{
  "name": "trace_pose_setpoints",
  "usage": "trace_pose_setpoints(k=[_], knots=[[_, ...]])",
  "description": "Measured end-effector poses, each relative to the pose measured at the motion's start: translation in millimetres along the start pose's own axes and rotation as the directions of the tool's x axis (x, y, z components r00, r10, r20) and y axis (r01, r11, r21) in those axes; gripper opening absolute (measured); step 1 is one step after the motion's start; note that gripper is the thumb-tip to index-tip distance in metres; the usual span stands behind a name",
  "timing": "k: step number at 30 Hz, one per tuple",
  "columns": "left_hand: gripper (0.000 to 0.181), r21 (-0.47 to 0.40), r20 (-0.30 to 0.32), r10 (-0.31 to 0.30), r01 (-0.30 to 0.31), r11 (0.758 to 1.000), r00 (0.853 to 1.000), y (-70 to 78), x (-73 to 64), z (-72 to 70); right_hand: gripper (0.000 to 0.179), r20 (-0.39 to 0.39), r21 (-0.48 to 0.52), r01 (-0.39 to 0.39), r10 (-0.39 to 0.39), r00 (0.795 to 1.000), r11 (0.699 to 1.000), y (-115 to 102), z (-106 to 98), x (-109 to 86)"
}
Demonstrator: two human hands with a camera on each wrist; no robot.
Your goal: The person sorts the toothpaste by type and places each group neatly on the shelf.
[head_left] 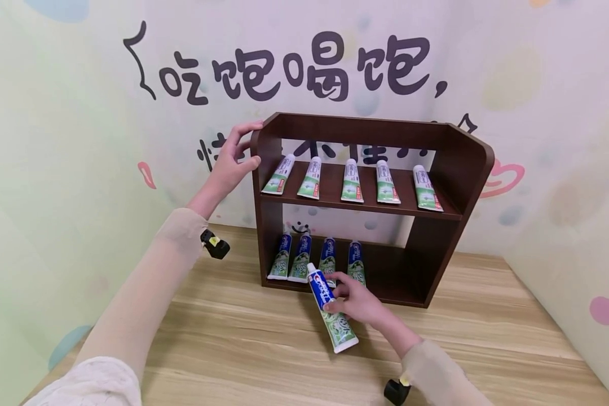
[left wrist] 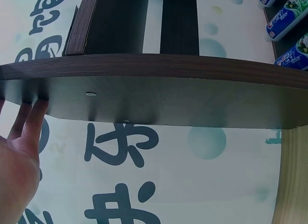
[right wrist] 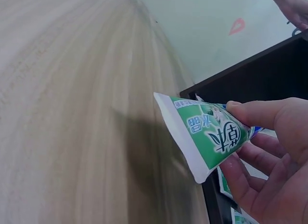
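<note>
A blue, white and green toothpaste tube [head_left: 341,331] is pinched between the thumb and fingers of my right hand [head_left: 357,301]. It tilts in front of the dark brown shelf [head_left: 365,132], cap toward the shelf and flat end toward me. In the right wrist view, the tube's [right wrist: 211,132] green printed end shows beyond the thumb. My left hand [head_left: 228,169] touches the upper left side panel of the shelf. Its fingertips press on the panel's outer face in the left wrist view [left wrist: 21,151]. Several matching blue-green tubes [head_left: 300,259] lie on the lower tier, partly behind the right hand.
Several white and green tubes [head_left: 351,181] lie spaced across the upper tier. The shelf stands on a wood-grain table [head_left: 223,327] against a patterned wall [head_left: 81,141] with black lettering. Bare board [head_left: 393,273] shows at the lower tier's right.
</note>
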State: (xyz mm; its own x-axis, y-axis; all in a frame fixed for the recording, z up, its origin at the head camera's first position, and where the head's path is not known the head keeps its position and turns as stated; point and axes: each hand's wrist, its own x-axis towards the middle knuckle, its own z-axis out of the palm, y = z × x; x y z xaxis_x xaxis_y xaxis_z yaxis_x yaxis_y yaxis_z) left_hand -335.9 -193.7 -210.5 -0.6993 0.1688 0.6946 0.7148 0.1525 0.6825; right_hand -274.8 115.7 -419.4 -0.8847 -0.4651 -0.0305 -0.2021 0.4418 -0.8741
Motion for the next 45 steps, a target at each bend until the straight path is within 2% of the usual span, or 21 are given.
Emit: trace_pose_setpoints(k=[5,12,19,25,32,37,42,45], knots=[[0.056,0.001,-0.002,-0.001,0.001,1.000,1.000,3.6,-1.8,0.3,0.067,-0.047,-0.002,-0.009,0.009,0.999,1.000,0,-8,0.9],[0.058,-0.003,-0.007,0.009,-0.009,1.000,1.000,-16.0,5.5,-3.4,0.066,-0.123,0.003,-0.050,0.050,0.991,0.999,-3,-19,-0.2],[0.057,0.010,-0.009,0.023,-0.023,1.000,1.000,-22.5,7.3,-4.4,0.068,-0.167,0.041,-0.032,0.038,0.985,0.999,-1,-36,0.2],[0.056,0.014,-0.007,0.024,-0.024,1.000,1.000,-20.4,7.3,-4.0,0.069,-0.225,0.036,-0.026,0.033,0.974,0.999,6,-55,4.7],[0.056,0.005,0.010,0.001,-0.001,1.000,1.000,2.1,-2.1,-0.8,0.070,-0.284,0.045,-0.052,0.062,0.957,0.998,16,-75,9.3],[0.055,0.009,0.008,0.004,-0.004,1.000,1.000,2.2,-3.2,-0.7,0.070,-0.331,0.074,-0.070,0.091,0.939,0.995,27,-88,14.9],[0.055,0.007,0.006,0.004,-0.004,1.000,1.000,2.3,-1.9,0.8,0.066,-0.392,0.054,-0.076,0.091,0.916,0.996,38,-99,22.1],[0.054,0.003,-0.001,0.004,-0.004,1.000,1.000,2.8,-1.7,1.4,0.066,-0.405,0.075,-0.065,0.090,0.910,0.995,44,-103,25.9]])
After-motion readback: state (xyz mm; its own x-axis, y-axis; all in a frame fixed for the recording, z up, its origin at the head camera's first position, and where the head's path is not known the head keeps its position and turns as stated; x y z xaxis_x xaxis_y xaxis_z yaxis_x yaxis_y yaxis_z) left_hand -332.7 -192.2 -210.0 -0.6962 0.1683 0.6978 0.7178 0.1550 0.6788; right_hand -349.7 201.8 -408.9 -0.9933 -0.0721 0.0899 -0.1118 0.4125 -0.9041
